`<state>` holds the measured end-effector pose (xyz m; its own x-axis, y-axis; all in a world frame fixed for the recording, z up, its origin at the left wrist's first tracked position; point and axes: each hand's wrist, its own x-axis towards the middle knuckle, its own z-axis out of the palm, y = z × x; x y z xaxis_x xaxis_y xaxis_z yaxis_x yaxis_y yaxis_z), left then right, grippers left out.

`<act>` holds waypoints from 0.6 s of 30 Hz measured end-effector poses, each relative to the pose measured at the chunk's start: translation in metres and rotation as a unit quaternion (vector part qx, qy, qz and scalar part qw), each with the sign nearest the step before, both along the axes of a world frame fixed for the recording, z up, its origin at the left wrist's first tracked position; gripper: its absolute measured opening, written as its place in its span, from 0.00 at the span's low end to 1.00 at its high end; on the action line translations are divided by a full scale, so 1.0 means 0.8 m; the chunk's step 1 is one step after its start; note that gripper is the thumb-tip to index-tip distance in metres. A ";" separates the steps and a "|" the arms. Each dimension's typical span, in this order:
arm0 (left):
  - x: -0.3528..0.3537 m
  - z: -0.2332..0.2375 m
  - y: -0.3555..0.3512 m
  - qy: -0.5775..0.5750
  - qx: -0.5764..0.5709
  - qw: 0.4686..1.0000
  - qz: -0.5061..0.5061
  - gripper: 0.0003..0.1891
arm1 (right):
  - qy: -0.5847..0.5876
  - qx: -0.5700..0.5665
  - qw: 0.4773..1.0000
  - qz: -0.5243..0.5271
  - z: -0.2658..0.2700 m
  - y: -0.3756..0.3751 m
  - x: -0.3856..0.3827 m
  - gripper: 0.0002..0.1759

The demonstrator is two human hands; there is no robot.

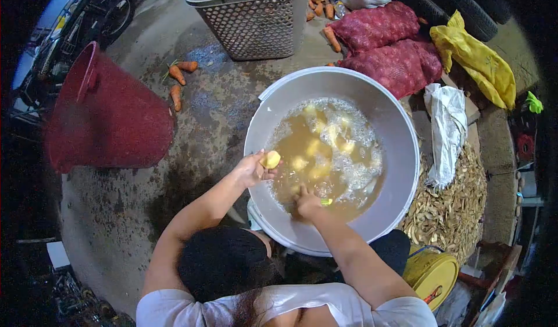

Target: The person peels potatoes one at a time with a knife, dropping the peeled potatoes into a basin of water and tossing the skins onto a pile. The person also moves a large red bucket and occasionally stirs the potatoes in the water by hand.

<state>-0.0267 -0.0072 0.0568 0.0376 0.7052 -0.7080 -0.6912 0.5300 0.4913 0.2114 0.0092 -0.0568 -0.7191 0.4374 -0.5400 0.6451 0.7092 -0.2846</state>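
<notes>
My left hand (253,169) holds a peeled potato (271,159) over the left rim of a large grey tub (401,135). The potato is pale yellow and lies between thumb and fingers. My right hand (307,203) is lower in the tub, its fingertips partly in murky brown water (343,211). A yellow-green end of a tool (326,201) sticks out beside that hand; its other end is hidden. Several peeled potatoes (314,148) lie in the foamy water.
A red bin (116,112) lies tipped at left, near loose carrots (176,97). Behind the tub are a grey perforated basket (250,24) and red mesh sacks (395,65). Peelings (453,211), a white sack (446,132) and a yellow bucket (433,274) are at right.
</notes>
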 end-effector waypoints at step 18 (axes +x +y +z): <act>0.037 -0.013 -0.008 0.148 0.027 0.969 -0.195 0.16 | 0.358 -0.639 0.492 -0.470 0.103 0.052 0.027 0.28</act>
<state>0.0032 -0.0139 0.0466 0.1100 0.7138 -0.6917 -0.2679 0.6914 0.6709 0.2333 0.0509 0.0253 -0.7291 0.3905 -0.5620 -0.0725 -0.8607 -0.5039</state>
